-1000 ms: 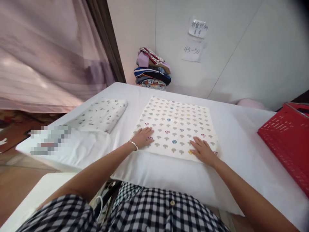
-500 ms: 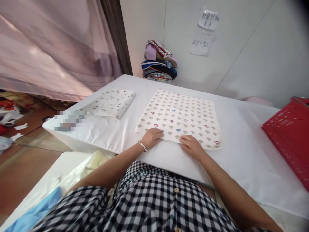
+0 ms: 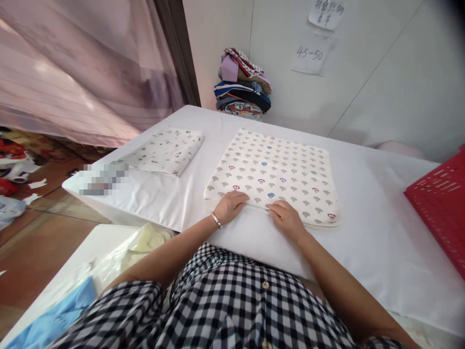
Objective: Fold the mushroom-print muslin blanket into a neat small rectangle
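Observation:
A cream cloth printed with small mushrooms point(image 3: 279, 172) lies spread in a rough square on the white-covered table. Its near edge is pinched between the fingers and thumb of my left hand point(image 3: 231, 205), which wears a bracelet point(image 3: 215, 220). A short way to the right, my right hand point(image 3: 286, 217) grips the same edge. The thumbs are partly hidden in this view. Left of this cloth, a second white cloth with a small scattered print point(image 3: 167, 151) lies folded, apart from both hands.
The white table point(image 3: 363, 252) reaches to the wall. A red plastic basket point(image 3: 441, 194) stands at its right end. Folded clothes point(image 3: 242, 87) are piled behind the far edge. A lower white surface at left holds blue fabric point(image 3: 58, 320) and a clear bag point(image 3: 134, 247). Pink curtain point(image 3: 80, 72) hangs left.
My fingers have closed on the near edge of the mushroom cloth, where my right hand lay flatter before. That edge is slightly raised. The camera view has shifted a little.

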The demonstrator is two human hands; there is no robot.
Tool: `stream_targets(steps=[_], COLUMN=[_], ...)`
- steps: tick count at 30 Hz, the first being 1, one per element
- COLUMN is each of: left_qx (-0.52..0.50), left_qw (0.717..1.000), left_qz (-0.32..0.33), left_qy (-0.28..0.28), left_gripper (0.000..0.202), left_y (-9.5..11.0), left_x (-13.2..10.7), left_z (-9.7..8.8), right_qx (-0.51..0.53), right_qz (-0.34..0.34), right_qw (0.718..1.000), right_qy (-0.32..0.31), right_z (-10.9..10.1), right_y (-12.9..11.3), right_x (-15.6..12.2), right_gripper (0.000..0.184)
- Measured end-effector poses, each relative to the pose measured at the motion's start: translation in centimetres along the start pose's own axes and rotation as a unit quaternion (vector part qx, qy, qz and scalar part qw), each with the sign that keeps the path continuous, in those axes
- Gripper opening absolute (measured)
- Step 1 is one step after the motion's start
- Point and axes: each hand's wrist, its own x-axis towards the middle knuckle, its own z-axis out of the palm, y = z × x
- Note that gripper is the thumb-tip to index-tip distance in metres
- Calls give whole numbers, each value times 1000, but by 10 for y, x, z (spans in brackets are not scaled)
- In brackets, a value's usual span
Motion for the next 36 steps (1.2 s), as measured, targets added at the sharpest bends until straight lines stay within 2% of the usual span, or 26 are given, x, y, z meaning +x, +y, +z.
stream_targets(steps=[4,9,16,20,25,28,31,36], left_qx=[20,81,159,181,214,221,211,173], left_qw=[1000,995,982,972,961,959,965,976], left_qz=[-2,40,52,87,93,95,108,113], left_qy=[19,-44,-93,-125,-151,-146,-114,-67], left_gripper=[18,15,18,22,24,24,24,21], left_y=[14,27,24,27,26,23,20,21], left_x=[1,2,12,17,19,20,20,21], left_z=[0,6,16,15,14,17,20,13], right_qx=[3,-4,-11,14,31,27,28,28], right_qz=[22,26,5,18,29,26,25,31], right_qw=[1000,1000,1000,1000,999,999,999,999], right_qy=[14,13,9,4,-7,-14,-13,23], right_z=[-1,-1,4,3,3,2,2,-1], right_y=[-3,-5,-2,0,1,0,-1,-3], right_x=[4,8,5,6,9,9,8,10], right_gripper=[23,22,21,21,22,21,21,21])
